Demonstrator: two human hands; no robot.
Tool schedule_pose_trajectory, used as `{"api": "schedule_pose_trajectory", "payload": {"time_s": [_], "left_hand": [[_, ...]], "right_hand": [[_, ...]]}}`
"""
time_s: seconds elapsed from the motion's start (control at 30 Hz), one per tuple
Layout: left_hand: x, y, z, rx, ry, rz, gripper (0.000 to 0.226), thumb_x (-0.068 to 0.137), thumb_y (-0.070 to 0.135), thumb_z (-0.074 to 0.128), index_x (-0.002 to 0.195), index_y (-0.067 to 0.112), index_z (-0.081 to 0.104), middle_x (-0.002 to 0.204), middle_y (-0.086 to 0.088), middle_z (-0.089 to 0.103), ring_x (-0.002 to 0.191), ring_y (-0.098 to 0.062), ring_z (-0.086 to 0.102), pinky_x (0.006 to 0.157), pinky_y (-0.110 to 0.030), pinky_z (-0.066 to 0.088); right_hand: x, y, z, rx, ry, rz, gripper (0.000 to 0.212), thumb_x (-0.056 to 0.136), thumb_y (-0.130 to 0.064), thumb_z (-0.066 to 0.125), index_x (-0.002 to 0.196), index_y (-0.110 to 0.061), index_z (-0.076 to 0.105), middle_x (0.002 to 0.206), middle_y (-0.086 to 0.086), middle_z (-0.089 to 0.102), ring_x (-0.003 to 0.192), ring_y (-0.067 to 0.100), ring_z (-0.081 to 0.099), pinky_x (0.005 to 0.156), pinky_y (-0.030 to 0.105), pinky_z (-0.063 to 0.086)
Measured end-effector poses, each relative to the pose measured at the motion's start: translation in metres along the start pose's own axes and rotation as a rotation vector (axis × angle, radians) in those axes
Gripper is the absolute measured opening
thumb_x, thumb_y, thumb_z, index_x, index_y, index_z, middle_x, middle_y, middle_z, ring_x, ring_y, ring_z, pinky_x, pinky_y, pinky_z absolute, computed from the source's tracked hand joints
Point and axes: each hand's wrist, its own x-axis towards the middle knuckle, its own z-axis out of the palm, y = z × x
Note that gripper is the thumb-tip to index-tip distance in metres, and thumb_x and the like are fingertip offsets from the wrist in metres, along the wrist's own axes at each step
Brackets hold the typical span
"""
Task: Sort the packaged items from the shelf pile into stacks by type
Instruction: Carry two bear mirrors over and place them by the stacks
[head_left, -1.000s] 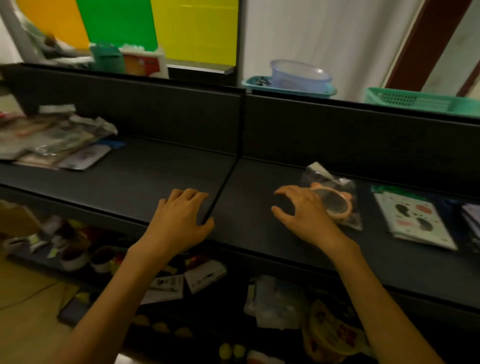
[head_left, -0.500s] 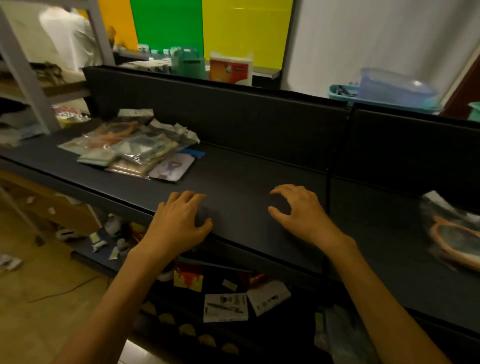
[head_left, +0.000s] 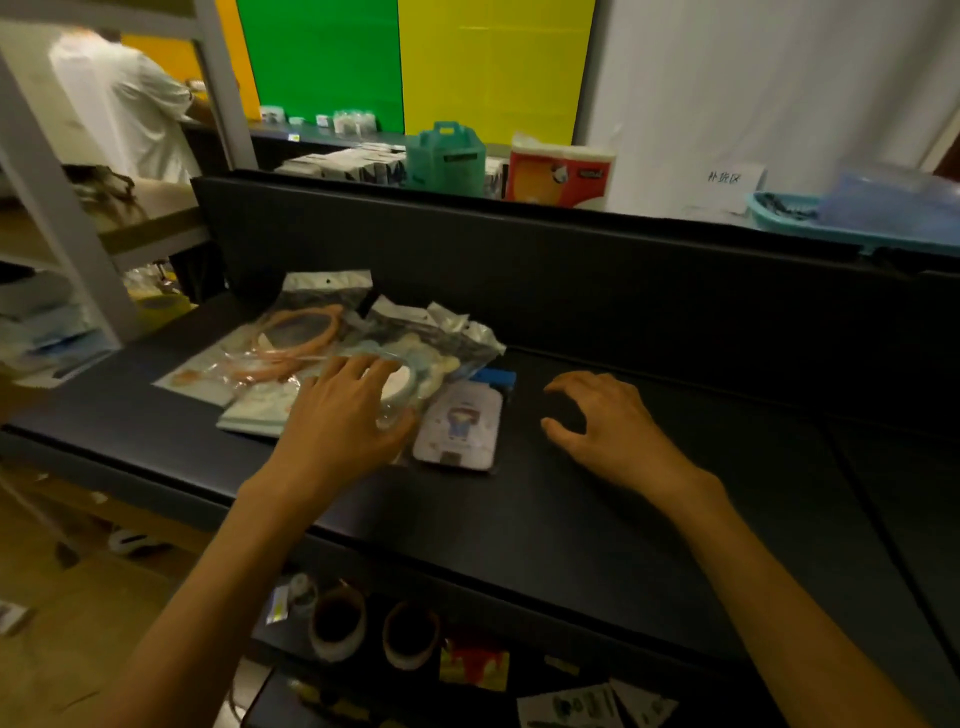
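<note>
At ten o'clock on the black shelf (head_left: 571, 519), the light, slippery clear-plastic packet pile (head_left: 363, 343) is touched by the spread left hand (head_left: 345, 415), best pinched at an edge, while the loosely curled right hand (head_left: 608, 426) holds nothing.

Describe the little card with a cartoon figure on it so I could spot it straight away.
Look along the black shelf to the pile of clear bags at its left. The cartoon card lies flat at the pile's right edge, between the left hand and right hand. It alone is opaque pale lilac with rounded corners.
</note>
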Motion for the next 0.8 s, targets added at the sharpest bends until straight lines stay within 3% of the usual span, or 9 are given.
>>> {"api": "schedule_pose_trajectory", "payload": {"time_s": [0.2, 0.37, 0.47, 0.53, 0.6, 0.7, 0.8], "left_hand": [[0.035, -0.072, -0.002, -0.029, -0.009, 0.021, 0.06, 0.084, 0.051, 0.055, 0.135, 0.022, 0.043, 0.139, -0.006, 0.045, 0.127, -0.027, 0.038, 0.099, -0.044, 0.037], [0.065, -0.136, 0.0, -0.043, -0.025, 0.153, 0.061, 0.082, 0.054, 0.046, 0.133, 0.021, 0.047, 0.14, -0.007, 0.047, 0.125, -0.03, 0.041, 0.1, -0.047, 0.038], [0.077, -0.174, 0.001, -0.076, -0.053, 0.08, 0.059, 0.083, 0.063, 0.041, 0.133, 0.031, 0.046, 0.133, -0.004, 0.051, 0.118, -0.028, 0.043, 0.092, -0.044, 0.04], [0.084, -0.197, 0.005, -0.041, -0.113, 0.015, 0.067, 0.081, 0.069, 0.039, 0.133, 0.027, 0.044, 0.133, -0.008, 0.049, 0.118, -0.03, 0.043, 0.094, -0.048, 0.038], [0.089, -0.214, 0.009, -0.027, -0.178, -0.02, 0.076, 0.077, 0.075, 0.039, 0.134, 0.024, 0.041, 0.133, -0.012, 0.049, 0.12, -0.035, 0.042, 0.099, -0.053, 0.036], [0.095, -0.224, 0.016, -0.106, -0.283, -0.073, 0.085, 0.074, 0.079, 0.041, 0.138, 0.024, 0.034, 0.138, -0.013, 0.046, 0.127, -0.039, 0.037, 0.104, -0.057, 0.028], [0.1, -0.228, 0.017, -0.213, -0.257, -0.068, 0.082, 0.073, 0.071, 0.055, 0.138, 0.024, 0.036, 0.137, -0.012, 0.047, 0.126, -0.039, 0.037, 0.104, -0.057, 0.028]], "right_hand": [[0.042, -0.051, 0.023, 0.01, 0.039, 0.035, 0.045, 0.088, -0.044, 0.055, 0.129, -0.026, 0.049, 0.133, -0.004, 0.049, 0.119, 0.015, 0.042, 0.097, 0.026, 0.024], [0.065, -0.099, 0.047, 0.034, 0.111, 0.109, 0.043, 0.086, -0.039, 0.058, 0.126, -0.023, 0.052, 0.129, -0.002, 0.053, 0.116, 0.016, 0.045, 0.095, 0.024, 0.026], [0.072, -0.129, 0.059, 0.073, 0.188, 0.195, 0.041, 0.087, -0.039, 0.059, 0.123, -0.02, 0.055, 0.125, 0.001, 0.056, 0.115, 0.019, 0.047, 0.094, 0.028, 0.033], [0.075, -0.147, 0.066, 0.067, 0.268, 0.299, 0.043, 0.087, -0.045, 0.057, 0.122, -0.02, 0.056, 0.126, 0.004, 0.055, 0.116, 0.02, 0.046, 0.091, 0.027, 0.032], [0.076, -0.164, 0.072, 0.025, 0.314, 0.441, 0.057, 0.084, -0.059, 0.052, 0.125, -0.019, 0.052, 0.129, 0.006, 0.051, 0.117, 0.022, 0.045, 0.092, 0.03, 0.035], [0.075, -0.184, 0.083, -0.034, 0.177, 0.643, 0.094, 0.069, -0.083, 0.043, 0.135, -0.017, 0.042, 0.138, 0.01, 0.04, 0.125, 0.027, 0.04, 0.1, 0.04, 0.038], [0.075, -0.192, 0.087, 0.091, 0.11, 0.776, 0.104, 0.061, -0.083, 0.052, 0.14, -0.019, 0.031, 0.141, 0.01, 0.034, 0.126, 0.027, 0.039, 0.094, 0.036, 0.038]]}}
